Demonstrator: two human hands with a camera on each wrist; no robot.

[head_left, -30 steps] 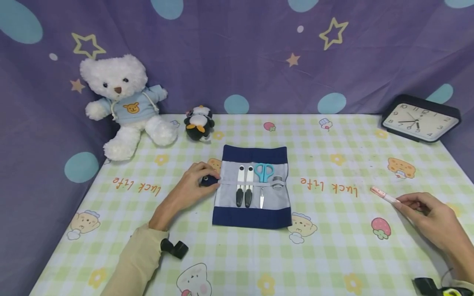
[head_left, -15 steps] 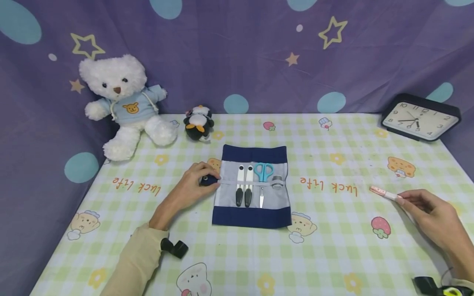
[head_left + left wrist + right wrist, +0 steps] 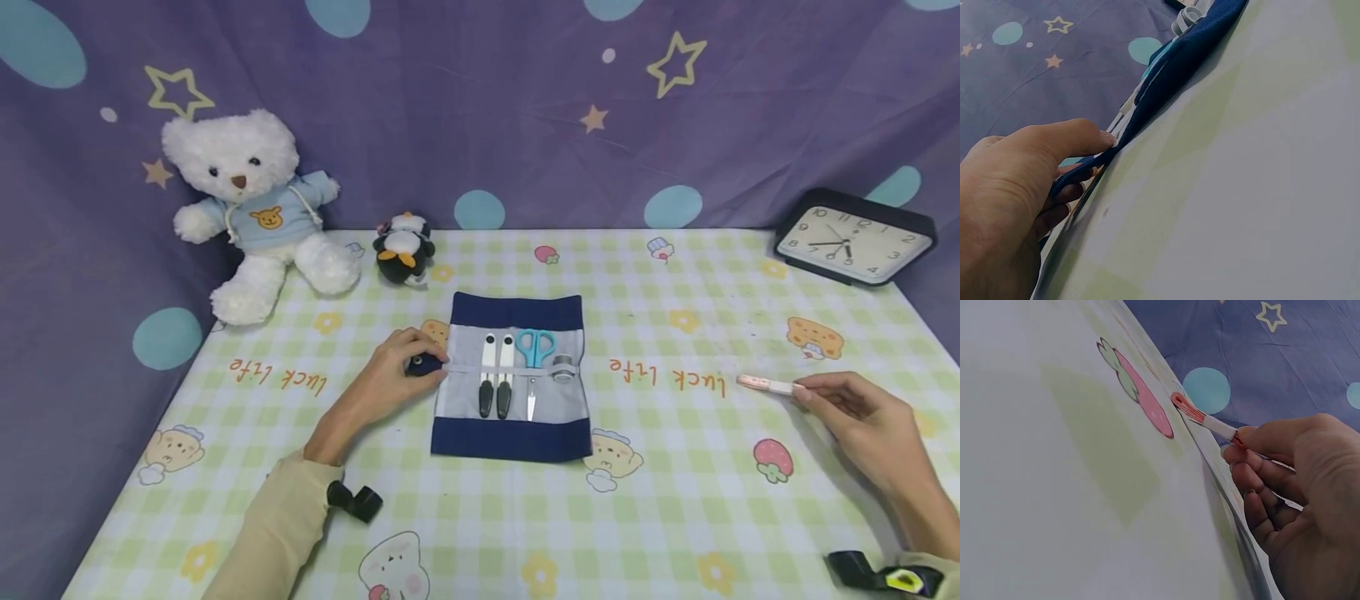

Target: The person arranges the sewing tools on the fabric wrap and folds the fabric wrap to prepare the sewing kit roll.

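An unrolled navy and grey fabric tool pouch (image 3: 512, 439) lies flat on the table. Its elastic strap (image 3: 465, 372) crosses two white tools with black ends (image 3: 486, 398), turquoise-handled scissors (image 3: 534, 348) and a small grey cylindrical item (image 3: 562, 368). At the pouch's left edge, my left hand (image 3: 393, 371) pinches a navy tab (image 3: 422, 365); the left wrist view shows the thumb on top and fingers beneath the navy cloth (image 3: 1166, 75). Well to the right of the pouch, my right hand (image 3: 862, 425) pinches one end of a folded red-and-white tape measure (image 3: 1192, 411) wrapped by a white band.
A white teddy bear (image 3: 262, 221) and a penguin plush (image 3: 403, 250) sit at the back left. A black-framed clock (image 3: 855, 242) stands at the back right. Behind the checked tablecloth (image 3: 637, 533) hangs a purple curtain (image 3: 510, 108).
My right hand has moved slightly left and away from me with the tape measure, which has turned more level across the view. My left hand and the pouch have stayed put.
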